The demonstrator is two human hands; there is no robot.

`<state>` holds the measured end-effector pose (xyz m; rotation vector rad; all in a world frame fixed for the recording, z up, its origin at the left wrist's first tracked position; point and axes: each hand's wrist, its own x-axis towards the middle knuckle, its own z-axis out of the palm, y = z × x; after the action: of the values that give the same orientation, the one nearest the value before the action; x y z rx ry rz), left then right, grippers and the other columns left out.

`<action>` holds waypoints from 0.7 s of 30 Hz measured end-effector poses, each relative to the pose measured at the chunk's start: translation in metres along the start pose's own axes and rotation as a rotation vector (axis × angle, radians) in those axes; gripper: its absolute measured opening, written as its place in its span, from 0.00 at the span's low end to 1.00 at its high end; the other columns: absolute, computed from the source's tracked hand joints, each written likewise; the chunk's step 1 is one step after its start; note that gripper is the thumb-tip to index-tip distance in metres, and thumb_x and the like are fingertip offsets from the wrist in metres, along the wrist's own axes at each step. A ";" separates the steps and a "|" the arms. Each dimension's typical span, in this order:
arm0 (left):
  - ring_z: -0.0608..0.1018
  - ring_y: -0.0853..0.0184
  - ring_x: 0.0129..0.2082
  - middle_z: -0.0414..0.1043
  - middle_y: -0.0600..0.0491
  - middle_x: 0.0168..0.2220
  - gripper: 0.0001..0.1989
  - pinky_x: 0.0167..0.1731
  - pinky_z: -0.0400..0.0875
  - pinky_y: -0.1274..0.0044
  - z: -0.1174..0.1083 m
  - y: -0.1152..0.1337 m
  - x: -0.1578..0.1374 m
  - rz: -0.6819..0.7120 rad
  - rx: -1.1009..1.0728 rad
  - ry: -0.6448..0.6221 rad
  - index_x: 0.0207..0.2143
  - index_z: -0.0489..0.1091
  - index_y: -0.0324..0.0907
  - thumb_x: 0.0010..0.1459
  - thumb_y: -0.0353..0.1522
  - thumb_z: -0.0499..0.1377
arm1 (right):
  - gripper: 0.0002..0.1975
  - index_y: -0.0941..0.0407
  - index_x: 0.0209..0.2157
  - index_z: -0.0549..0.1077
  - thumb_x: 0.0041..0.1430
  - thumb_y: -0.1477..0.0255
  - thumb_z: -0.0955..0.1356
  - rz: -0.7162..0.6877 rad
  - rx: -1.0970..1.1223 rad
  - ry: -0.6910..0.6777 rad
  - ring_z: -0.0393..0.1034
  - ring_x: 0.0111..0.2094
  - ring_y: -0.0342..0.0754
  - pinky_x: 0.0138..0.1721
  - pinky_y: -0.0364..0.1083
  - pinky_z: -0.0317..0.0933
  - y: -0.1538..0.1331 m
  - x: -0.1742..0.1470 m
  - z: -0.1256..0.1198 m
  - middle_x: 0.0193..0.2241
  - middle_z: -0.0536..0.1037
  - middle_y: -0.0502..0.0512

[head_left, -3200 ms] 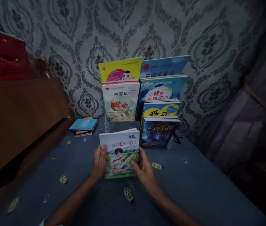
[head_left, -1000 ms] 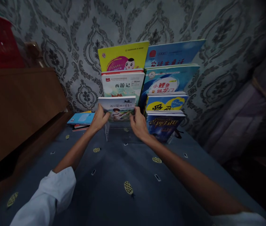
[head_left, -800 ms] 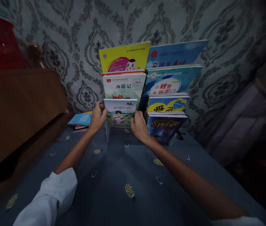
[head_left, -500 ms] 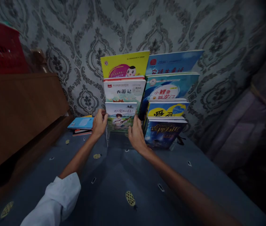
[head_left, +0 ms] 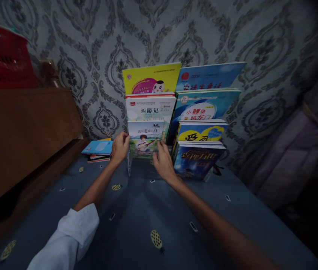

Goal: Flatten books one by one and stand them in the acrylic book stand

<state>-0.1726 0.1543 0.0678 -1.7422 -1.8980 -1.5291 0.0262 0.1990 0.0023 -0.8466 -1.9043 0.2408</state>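
Note:
A small book with a guitar player on its cover [head_left: 144, 138] stands upright at the front of the left stack, in a clear stand [head_left: 129, 168]. My left hand [head_left: 119, 148] is at its left edge, thumb and fingers pinched on it. My right hand [head_left: 164, 161] has its fingers apart, with the tips against the lower right of the cover. Behind the small book rise a white-covered book [head_left: 151, 107] and a taller yellow book [head_left: 144, 75].
Right of it stands a second row: a dark blue book [head_left: 197, 161], a yellow-and-blue book [head_left: 195, 131], a teal book [head_left: 206, 103] and a blue book [head_left: 209, 75]. Several flat books [head_left: 97, 147] lie left. A wooden cabinet [head_left: 29, 138] bears a red basket [head_left: 4, 56].
The small book has risen slightly and seems to lean back more. My right fingertips have shifted from its right edge onto the cover. My left hand stays at the left edge.

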 end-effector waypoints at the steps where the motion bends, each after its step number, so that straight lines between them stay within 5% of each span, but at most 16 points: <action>1: 0.74 0.64 0.34 0.73 0.53 0.32 0.06 0.38 0.65 0.75 0.000 0.000 0.000 0.001 0.000 0.000 0.33 0.67 0.42 0.64 0.33 0.54 | 0.28 0.61 0.65 0.59 0.65 0.71 0.58 0.001 0.000 -0.001 0.53 0.68 0.59 0.66 0.63 0.52 0.000 0.001 0.000 0.65 0.61 0.69; 9: 0.75 0.64 0.35 0.73 0.52 0.33 0.05 0.37 0.65 0.75 -0.003 0.001 -0.001 -0.012 -0.009 -0.008 0.35 0.67 0.42 0.63 0.32 0.54 | 0.28 0.66 0.62 0.64 0.62 0.71 0.60 0.029 -0.015 -0.015 0.57 0.66 0.60 0.66 0.60 0.52 -0.003 0.005 -0.006 0.63 0.64 0.73; 21: 0.77 0.64 0.36 0.75 0.49 0.39 0.09 0.37 0.69 0.74 -0.014 0.000 -0.017 0.015 -0.048 0.006 0.45 0.66 0.41 0.64 0.35 0.55 | 0.27 0.61 0.63 0.63 0.64 0.70 0.60 -0.032 0.024 -0.047 0.58 0.66 0.57 0.66 0.60 0.54 -0.001 -0.013 -0.023 0.64 0.64 0.68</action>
<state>-0.1742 0.1333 0.0629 -1.7650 -1.8560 -1.5857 0.0485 0.1856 0.0050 -0.8006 -1.9531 0.2655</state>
